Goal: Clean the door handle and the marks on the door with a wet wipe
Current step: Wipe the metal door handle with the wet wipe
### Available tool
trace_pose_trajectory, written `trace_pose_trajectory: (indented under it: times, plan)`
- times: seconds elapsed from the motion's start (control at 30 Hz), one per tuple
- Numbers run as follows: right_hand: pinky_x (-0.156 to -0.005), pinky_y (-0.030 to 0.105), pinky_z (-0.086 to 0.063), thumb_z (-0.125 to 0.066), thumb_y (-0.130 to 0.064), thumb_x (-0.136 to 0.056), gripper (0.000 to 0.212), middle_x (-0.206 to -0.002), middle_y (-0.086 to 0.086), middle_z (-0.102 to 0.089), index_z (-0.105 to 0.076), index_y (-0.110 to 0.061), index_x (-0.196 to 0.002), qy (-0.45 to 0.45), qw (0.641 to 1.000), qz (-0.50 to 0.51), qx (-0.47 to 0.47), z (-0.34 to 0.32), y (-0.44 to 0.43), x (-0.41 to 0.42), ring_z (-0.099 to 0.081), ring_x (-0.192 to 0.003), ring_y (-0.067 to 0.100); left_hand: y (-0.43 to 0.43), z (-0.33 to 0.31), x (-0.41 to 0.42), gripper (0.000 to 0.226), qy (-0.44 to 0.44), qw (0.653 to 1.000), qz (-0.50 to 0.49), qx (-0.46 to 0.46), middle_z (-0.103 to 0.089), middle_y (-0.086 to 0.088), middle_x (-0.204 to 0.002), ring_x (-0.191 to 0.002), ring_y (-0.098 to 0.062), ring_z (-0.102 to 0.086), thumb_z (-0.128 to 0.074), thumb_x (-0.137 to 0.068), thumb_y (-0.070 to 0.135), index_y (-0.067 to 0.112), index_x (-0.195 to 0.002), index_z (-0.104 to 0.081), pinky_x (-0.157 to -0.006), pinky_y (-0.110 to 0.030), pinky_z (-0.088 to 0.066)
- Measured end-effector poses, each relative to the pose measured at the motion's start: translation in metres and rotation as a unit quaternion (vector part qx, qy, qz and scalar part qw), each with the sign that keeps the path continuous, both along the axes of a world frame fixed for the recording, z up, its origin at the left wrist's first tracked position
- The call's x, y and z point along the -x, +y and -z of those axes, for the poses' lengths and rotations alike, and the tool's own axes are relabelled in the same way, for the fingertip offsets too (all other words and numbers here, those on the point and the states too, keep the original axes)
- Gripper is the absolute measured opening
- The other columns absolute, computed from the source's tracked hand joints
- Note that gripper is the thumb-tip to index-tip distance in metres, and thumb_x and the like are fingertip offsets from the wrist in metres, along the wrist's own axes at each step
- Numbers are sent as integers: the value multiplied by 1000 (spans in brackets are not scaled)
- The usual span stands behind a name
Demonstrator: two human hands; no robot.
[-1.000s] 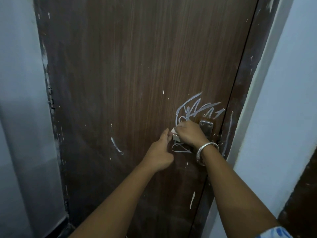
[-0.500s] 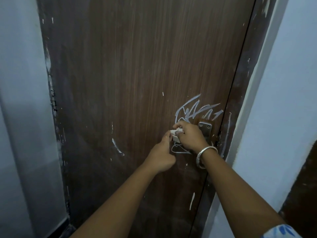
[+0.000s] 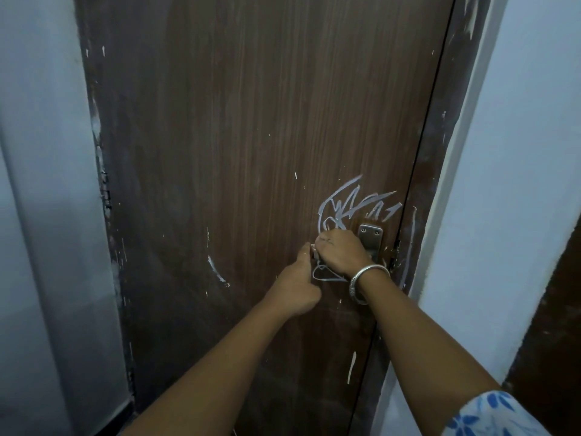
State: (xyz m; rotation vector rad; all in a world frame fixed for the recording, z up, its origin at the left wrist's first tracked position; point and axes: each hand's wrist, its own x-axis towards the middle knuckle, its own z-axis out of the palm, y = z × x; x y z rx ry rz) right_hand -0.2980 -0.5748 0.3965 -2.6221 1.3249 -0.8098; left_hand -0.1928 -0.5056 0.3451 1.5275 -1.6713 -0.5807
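Both grips pinch the white wet wipe (image 3: 314,253) between right hand (image 3: 341,251) and left hand (image 3: 298,286), against the brown door (image 3: 251,152), beside the steel handle plate (image 3: 371,239), below chalk scribbles (image 3: 352,202).

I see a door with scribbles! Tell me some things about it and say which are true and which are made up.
1. White chalky scribbles sit above the silver metal handle plate on the brown wooden door. True.
2. The right hand wears a silver bangle. True.
3. The door is painted bright green. False: it is brown wood grain.
4. The left hand hangs far from the door. False: it reaches up beside the right hand, at a small white wipe.
5. All marks are gone. False: scribbles and streaks remain.
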Motion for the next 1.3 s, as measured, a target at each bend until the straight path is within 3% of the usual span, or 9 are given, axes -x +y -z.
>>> trace_pose_trajectory:
  times: [0.13,0.2,0.3,0.43,0.6,0.73,0.83,1.0,1.3]
  plan:
    - [-68,36,-42,-42,-16,-90,30,-85,17,-65,-64,-2,-74,41,999,6,28,-1,3,4,-58,-81,32,-1,-1,0,92,-23,1000,2,-1,-55,8,-99,-78,-4,-53,-55,-77,7,27,-148,1,-58,-15,-37]
    - [-66,34,-41,-42,-18,-90,31,-81,16,-64,-63,-2,-75,40,998,16,44,3,4,10,-59,-78,31,0,-2,2,93,-43,999,9,14,-52,3,-123,-97,-4,-52,-57,-77,3,24,-148,-1,-71,-14,-42]
    - [-67,32,-41,-40,-20,-91,31,-79,14,-64,-63,-4,-79,99,989,35,108,7,9,23,-59,-76,29,1,-2,7,96,-112,993,15,33,-5,-4,-158,-142,-22,-15,-57,-76,0,20,-148,1,-111,-41,-29]
    - [-88,37,-39,-37,-22,-91,33,-91,10,-64,-67,-7,-87,183,964,37,187,9,9,39,-54,-87,28,-3,2,15,95,-212,977,-5,9,11,4,-158,-145,-23,-1,-57,-78,9,21,-148,6,-111,-56,-21]
    - [-84,35,-41,-41,-18,-90,28,-101,8,-66,-67,-9,-99,219,968,32,114,-2,10,42,-57,-91,25,-6,2,8,94,-235,972,-16,15,3,9,-158,-144,-23,-6,-60,-78,12,26,-148,1,-109,-55,-22]
    - [-73,31,-46,-48,-13,-88,22,-98,11,-65,-65,-7,-100,158,984,75,24,-6,10,34,-59,-84,26,-8,2,3,97,-227,974,7,17,6,8,-158,-144,-21,-4,-61,-76,10,25,-148,2,-111,-54,-25]
    - [-73,33,-48,-50,-11,-87,23,-98,11,-67,-63,-12,-106,98,989,106,29,1,12,29,-61,-85,26,-9,3,4,98,-228,974,20,8,12,9,-157,-145,-21,-1,-60,-76,7,24,-148,4,-111,-52,-25]
    - [-65,25,-43,-50,-8,-89,23,-95,7,-68,-61,-19,-107,-94,989,105,50,21,14,35,-62,-83,22,-9,2,7,98,-274,962,-2,-3,15,11,-156,-144,-23,-4,-60,-77,9,26,-148,5,-108,-55,-28]
    - [-63,23,-49,-50,-4,-90,24,-102,8,-66,-62,-17,-106,-210,970,118,39,30,17,33,-63,-93,24,-7,0,7,98,-347,937,-26,-1,12,9,-157,-143,-30,-9,-63,-77,13,28,-148,5,-106,-56,-27]
